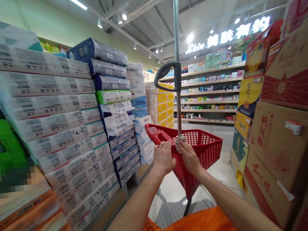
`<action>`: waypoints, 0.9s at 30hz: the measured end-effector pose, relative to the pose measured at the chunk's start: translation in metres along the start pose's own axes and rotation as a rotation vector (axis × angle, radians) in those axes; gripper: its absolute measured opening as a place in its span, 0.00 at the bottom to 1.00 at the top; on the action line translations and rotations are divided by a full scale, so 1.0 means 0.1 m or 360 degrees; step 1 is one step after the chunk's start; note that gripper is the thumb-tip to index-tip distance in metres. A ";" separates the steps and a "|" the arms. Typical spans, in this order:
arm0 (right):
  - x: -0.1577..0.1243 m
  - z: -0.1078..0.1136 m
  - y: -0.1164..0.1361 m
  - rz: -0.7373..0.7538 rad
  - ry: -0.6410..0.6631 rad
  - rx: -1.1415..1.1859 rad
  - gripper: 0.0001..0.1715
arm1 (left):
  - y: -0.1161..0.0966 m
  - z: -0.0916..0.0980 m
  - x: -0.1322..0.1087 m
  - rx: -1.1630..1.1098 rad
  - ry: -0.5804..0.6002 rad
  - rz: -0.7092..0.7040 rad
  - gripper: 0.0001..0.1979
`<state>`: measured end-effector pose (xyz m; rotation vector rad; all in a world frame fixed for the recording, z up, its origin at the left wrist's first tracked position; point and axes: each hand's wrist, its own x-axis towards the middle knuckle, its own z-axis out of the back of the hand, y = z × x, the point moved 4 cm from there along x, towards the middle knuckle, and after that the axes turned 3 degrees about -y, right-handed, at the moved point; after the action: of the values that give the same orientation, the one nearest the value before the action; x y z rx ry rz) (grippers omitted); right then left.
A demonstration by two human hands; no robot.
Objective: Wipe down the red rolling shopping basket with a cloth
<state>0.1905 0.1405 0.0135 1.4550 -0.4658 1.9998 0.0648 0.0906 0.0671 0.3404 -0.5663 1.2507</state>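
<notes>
A red plastic shopping basket (209, 146) on wheels stands in the aisle in front of me. Its metal pull pole (179, 101) rises upright with a dark grey handle (167, 75) near its top. My left hand (163, 158) rests on the near rim of the basket, fingers curled over the edge beside the pole. My right hand (188, 156) presses a white cloth (179, 140) against the base of the pole, fingers closed around it.
Stacked packs of tissue paper (62, 132) fill the left side of the aisle. Cardboard boxes (287, 130) with red print stand stacked on the right. Shelves of small goods (209, 95) run across the back under a lit sign. Tiled floor (173, 198) lies below the basket.
</notes>
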 end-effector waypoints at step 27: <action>0.13 0.94 -0.28 -0.0382 0.0045 -0.0131 0.18 | -0.55 -0.16 0.33 0.0092 -0.0047 -0.0215 0.25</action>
<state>0.2747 0.1084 0.0549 1.3618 -0.3395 1.7890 0.1279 0.1091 0.0764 0.4390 -0.5245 1.1347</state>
